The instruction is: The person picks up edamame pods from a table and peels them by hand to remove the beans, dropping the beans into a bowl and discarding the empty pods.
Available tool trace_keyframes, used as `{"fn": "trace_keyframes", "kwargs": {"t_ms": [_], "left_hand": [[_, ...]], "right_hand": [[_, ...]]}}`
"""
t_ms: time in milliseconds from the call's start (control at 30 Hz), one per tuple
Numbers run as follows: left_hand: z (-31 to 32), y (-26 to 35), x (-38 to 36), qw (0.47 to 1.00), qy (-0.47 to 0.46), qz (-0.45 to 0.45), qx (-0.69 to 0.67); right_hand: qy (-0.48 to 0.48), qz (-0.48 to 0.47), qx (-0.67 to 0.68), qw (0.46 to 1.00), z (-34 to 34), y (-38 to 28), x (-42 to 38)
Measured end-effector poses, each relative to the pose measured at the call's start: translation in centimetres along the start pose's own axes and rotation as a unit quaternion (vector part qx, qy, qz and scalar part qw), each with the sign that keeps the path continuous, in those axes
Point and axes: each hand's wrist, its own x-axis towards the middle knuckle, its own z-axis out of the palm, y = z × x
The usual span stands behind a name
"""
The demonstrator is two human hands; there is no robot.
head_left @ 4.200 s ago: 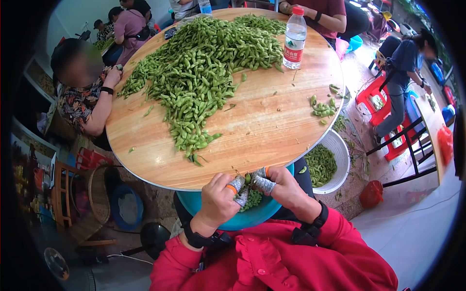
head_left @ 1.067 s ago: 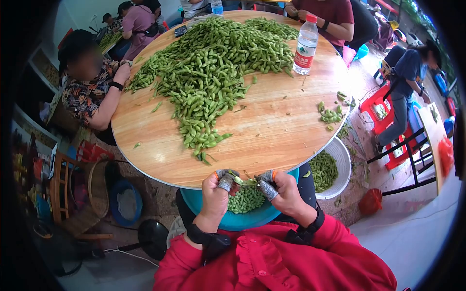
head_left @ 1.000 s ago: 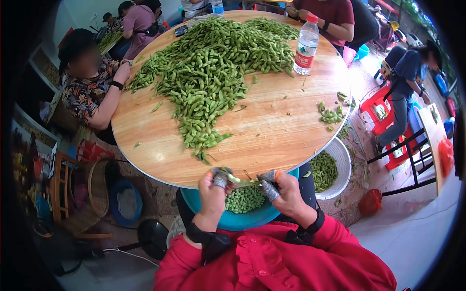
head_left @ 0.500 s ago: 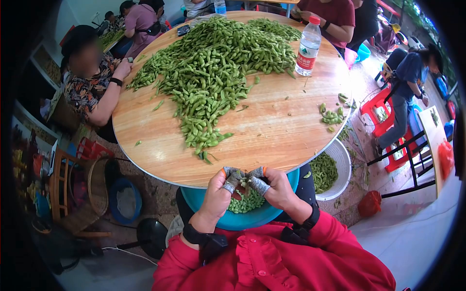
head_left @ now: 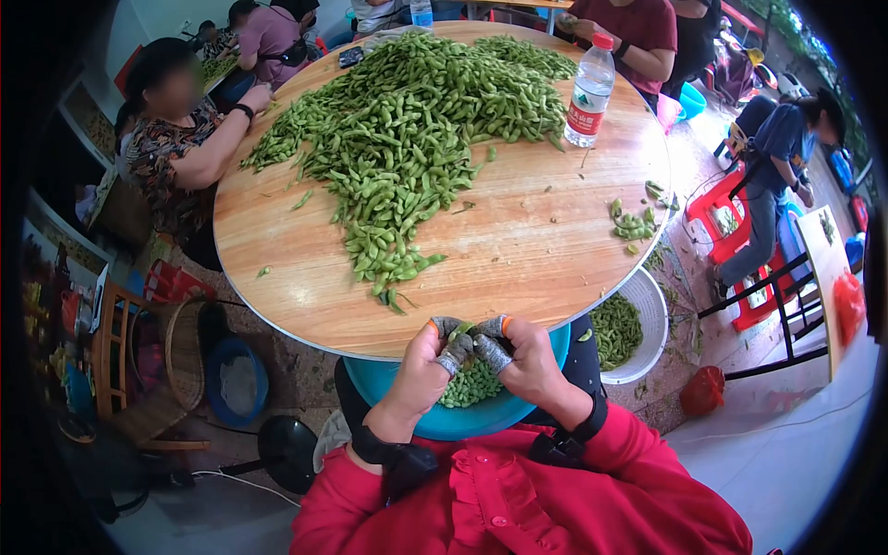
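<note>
Paired grips at the near edge of a round wooden tabletop (head_left: 499,254). The left grip (head_left: 423,372) and right grip (head_left: 534,363), thumbs and forefingers wrapped in grey coverings, meet and are pinched together on a green pod (head_left: 466,327), largely hidden by the fingertips. Directly below both grips, a teal basin (head_left: 368,377) contains pale green shelled beans (head_left: 470,385). Beyond the grips, and extending to their left, a large heap of unshelled pods (head_left: 407,129) covers much of the tabletop. Beyond and to the right of the grips stands an upright bottle (head_left: 588,97) with a red cap; a small cluster of pods (head_left: 633,224) lies nearer, by the right edge. Right of the right grip, below tabletop level, a white basket (head_left: 655,324) holds further pods.
</note>
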Motion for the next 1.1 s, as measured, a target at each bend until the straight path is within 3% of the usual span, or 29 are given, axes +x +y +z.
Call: {"fn": "trace_keyframes", "kwargs": {"t_ms": [133, 200, 233, 300, 367, 400, 433, 533, 633, 700, 767, 800, 867, 967, 1100], "left_hand": [[-0.3, -0.1, -0.1, 1.0, -0.002, -0.021, -0.009], [-1.1, 0.2, -0.4, 0.994, -0.037, -0.067, -0.076], [-1.3, 0.3, -0.5, 0.988, -0.055, -0.09, -0.11], [-0.9, 0.8, -0.5, 0.997, -0.027, -0.065, -0.036], [-0.9, 0.6, -0.4, 0.998, -0.016, -0.061, -0.02], [-1.2, 0.4, -0.4, 0.996, -0.02, -0.071, -0.039], [-1.3, 0.2, -0.3, 0.995, -0.025, -0.081, -0.057], [0.0, 0.2, -0.2, 0.997, -0.044, -0.066, 0.01], [0.8, -1.3, 0.0, 0.972, -0.104, 0.062, 0.203], [2.0, 0.0, -0.5, 0.944, -0.105, 0.093, 0.297], [2.0, 0.5, -1.0, 0.93, -0.097, 0.098, 0.34], [1.8, 0.6, -1.2, 0.934, -0.09, 0.101, 0.33], [1.3, 0.8, -1.7, 0.943, -0.078, 0.102, 0.307], [0.3, 0.1, -1.7, 0.94, -0.075, 0.061, 0.327], [0.2, 0.0, -1.6, 0.921, -0.046, 0.038, 0.384]], "right_hand": [[0.026, 0.036, 0.084, 0.996, -0.4, 0.7, 0.0], [0.032, 0.021, 0.044, 0.998, -2.5, 0.4, -0.3], [0.059, 0.006, 0.005, 0.998, -4.0, -0.1, -0.6], [0.103, -0.002, -0.104, 0.989, -8.4, 0.2, -1.4], [0.151, 0.035, -0.193, 0.969, -13.0, 2.3, -3.0], [0.185, 0.093, -0.253, 0.945, -14.5, 2.3, -3.7], [0.188, 0.076, -0.435, 0.877, -15.8, 2.8, -4.5], [0.214, 0.095, -0.394, 0.889, -15.1, 2.3, -5.4], [0.062, 0.048, -0.083, 0.993, -9.8, 0.1, -4.2], [-0.094, 0.045, -0.08, 0.991, -6.8, -1.1, -2.9], [-0.046, 0.039, 0.05, 0.997, -3.3, -1.4, -2.2], [-0.047, 0.003, -0.024, 0.999, -3.1, -1.3, -1.8], [-0.081, 0.028, -0.017, 0.996, -3.2, -2.3, -1.3], [-0.059, -0.065, -0.062, 0.994, -2.6, -0.8, -1.2], [-0.05, -0.002, -0.043, 0.998, -2.7, -1.0, -1.5]]}}
